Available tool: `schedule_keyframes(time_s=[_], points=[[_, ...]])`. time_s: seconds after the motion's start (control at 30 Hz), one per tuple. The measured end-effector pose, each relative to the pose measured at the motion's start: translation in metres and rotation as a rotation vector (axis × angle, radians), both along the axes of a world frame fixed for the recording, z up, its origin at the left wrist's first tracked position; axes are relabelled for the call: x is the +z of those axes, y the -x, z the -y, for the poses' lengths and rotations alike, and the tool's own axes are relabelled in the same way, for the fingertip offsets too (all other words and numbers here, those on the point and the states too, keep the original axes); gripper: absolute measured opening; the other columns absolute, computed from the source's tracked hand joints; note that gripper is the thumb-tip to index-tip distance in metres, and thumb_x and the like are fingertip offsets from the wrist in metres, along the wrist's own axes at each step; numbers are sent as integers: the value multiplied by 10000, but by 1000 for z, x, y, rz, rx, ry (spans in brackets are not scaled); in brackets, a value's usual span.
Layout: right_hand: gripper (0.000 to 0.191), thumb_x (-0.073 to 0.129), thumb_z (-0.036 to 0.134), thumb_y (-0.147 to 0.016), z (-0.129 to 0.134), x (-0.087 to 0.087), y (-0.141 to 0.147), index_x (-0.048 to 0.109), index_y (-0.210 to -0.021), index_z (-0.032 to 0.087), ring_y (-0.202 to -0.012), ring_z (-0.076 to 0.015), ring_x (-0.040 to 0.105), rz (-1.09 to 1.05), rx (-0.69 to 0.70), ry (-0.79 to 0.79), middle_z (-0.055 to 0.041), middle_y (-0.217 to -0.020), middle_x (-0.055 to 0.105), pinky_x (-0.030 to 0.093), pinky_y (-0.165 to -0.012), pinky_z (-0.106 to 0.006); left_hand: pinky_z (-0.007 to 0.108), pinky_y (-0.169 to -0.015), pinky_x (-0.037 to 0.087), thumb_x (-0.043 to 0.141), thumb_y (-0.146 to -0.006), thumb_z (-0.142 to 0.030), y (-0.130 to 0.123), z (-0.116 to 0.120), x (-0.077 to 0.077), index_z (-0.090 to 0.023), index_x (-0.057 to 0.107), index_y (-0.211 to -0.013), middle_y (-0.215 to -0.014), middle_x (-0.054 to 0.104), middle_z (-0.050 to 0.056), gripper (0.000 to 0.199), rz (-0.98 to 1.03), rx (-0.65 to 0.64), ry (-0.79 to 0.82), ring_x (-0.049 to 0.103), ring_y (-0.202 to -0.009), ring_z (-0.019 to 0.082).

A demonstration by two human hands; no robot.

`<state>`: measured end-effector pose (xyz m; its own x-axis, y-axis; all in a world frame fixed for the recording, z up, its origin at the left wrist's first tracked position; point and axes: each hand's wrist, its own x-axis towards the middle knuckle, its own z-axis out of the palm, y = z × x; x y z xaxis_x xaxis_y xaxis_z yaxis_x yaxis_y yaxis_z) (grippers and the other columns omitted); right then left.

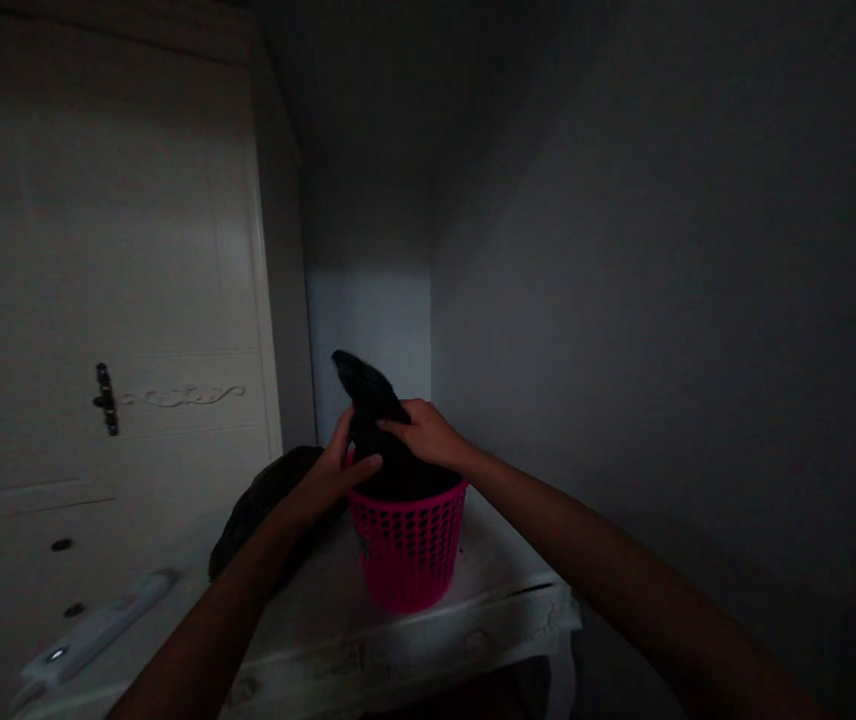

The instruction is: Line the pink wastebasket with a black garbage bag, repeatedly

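A pink basket (409, 560) with a perforated wall stands upright on the white table. Dark plastic, apparently a black bag (369, 390), fills its mouth and rises above the rim in a narrow folded peak. My left hand (339, 468) is closed on the near left part of the bag, its thumb stretched over the basket's rim. From the right, my right hand (424, 430) pinches the same bag below its peak. A second black bundle (263, 500), which looks like plastic too, lies on the table behind my left forearm. Dim light hides the inside of the basket.
The white table (308, 630) has a drawer front and a curved leg at its right end. A white power strip (98, 635) lies at lower left. Beyond it stands a white wardrobe (180, 300) with a dark handle (105, 400). A grey wall (623, 300) runs along the right.
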<state>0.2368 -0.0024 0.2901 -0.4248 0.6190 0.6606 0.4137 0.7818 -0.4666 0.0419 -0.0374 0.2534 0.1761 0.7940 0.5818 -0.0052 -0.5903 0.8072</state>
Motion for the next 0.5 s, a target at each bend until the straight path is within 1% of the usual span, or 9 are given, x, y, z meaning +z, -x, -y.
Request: schedule_keyframes(time_s=[0.07, 0.1, 0.2, 0.27, 0.3, 0.33, 0.4, 0.47, 0.5], points=[[285, 773, 462, -827, 0, -2, -2, 756, -972, 217, -905, -222, 667, 153, 42, -80, -22, -921, 745, 491, -847, -333, 429, -1185, 446, 871, -698, -466, -13, 1, 0, -231, 601, -1412, -1475, 631, 96, 799, 71, 45, 53, 564, -1381, 315], [387, 830, 503, -761, 0, -3, -6, 752, -1023, 230, -984, -249, 663, 214, 32, -123, -43, -1007, 747, 486, -916, -370, 431, -1169, 463, 845, -727, -503, -19, 2, 2, -213, 639, -1364, -1400, 683, 104, 730, 151, 70, 75, 606, -1331, 308], [816, 904, 626, -593, -7, -11, -32, 669, -1286, 266, -1246, -343, 571, 260, -155, -174, -120, -1339, 653, 419, -1074, -495, 434, -1096, 528, 695, -857, -578, -28, 2, 10, -166, 730, -1183, -1180, 777, 127, 526, 410, 35, 208, 684, -1202, 288], [1001, 929, 608, -543, -17, -19, -57, 580, -1416, 264, -1283, -367, 551, 255, -301, -88, -149, -1424, 602, 430, -1065, -507, 440, -1030, 572, 607, -917, -561, -25, -2, 14, -155, 752, -1000, -1034, 797, 138, 439, 536, -17, 324, 719, -1108, 285], [982, 936, 548, -555, -22, -24, -70, 578, -1419, 249, -1236, -358, 587, 273, -343, -19, -150, -1384, 635, 461, -1024, -481, 438, -1006, 584, 584, -931, -536, -22, -5, 15, -165, 734, -886, -955, 795, 131, 403, 582, -24, 361, 731, -1060, 280], [861, 923, 465, -596, -27, -27, -81, 620, -1368, 232, -1153, -335, 634, 306, -362, 50, -136, -1294, 691, 490, -966, -441, 431, -986, 593, 570, -937, -508, -19, -8, 15, -183, 690, -774, -870, 781, 114, 383, 615, -21, 376, 739, -1007, 271], [428, 827, 289, -695, -35, -31, -100, 745, -1106, 204, -943, -271, 687, 368, -375, 144, -81, -1016, 769, 506, -838, -359, 401, -934, 607, 570, -921, -451, -13, -15, 13, -218, 572, -642, -705, 712, 58, 364, 646, -19, 361, 739, -880, 239], [73, 719, 200, -745, -37, -26, -113, 756, -806, 186, -788, -219, 675, 325, -401, 182, -41, -770, 740, 488, -754, -317, 345, -847, 611, 631, -855, -378, -8, -21, 11, -225, 549, -668, -626, 642, -1, 255, 627, 27, 298, 705, -745, 194], [65, 688, 201, -762, -36, -21, -117, 738, -726, 181, -750, -207, 666, 229, -408, 186, -36, -705, 718, 484, -733, -309, 314, -795, 602, 678, -809, -333, -7, -23, 9, -221, 579, -731, -626, 632, -24, 169, 597, 84, 254, 682, -698, 173]])
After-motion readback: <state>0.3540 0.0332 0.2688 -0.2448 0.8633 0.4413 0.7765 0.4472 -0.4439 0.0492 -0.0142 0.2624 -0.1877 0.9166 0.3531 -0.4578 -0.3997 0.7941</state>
